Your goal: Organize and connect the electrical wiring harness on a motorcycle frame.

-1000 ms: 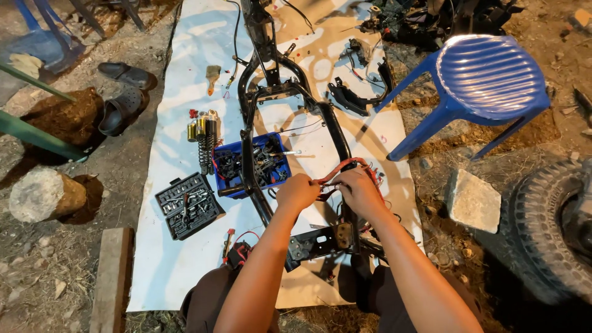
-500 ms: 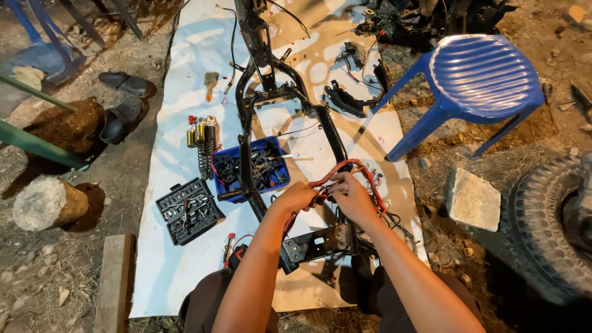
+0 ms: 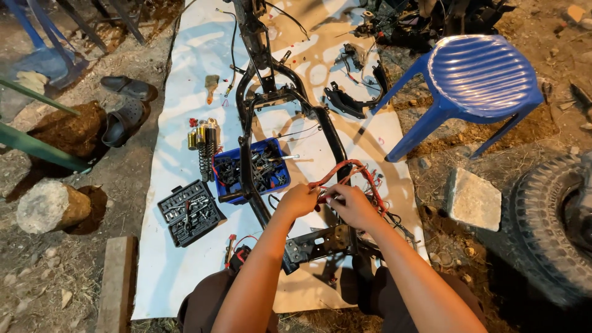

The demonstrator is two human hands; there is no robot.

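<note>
Red wiring harness (image 3: pixel 351 176): pinched between your left hand (image 3: pixel 298 200) and right hand (image 3: pixel 350 206), both closed on it, looping just beyond your right knuckles over the black frame (image 3: pixel 330 132). Blue parts tray (image 3: pixel 279 148) lies just beyond your left hand; socket set (image 3: pixel 189 212) farther to its left.

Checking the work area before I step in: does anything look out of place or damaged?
Nothing looks spilled or broken. Both hands, left hand and right hand, hold a red wire bundle over the black frame. A pair of dark sandals lies on the dirt.
</note>
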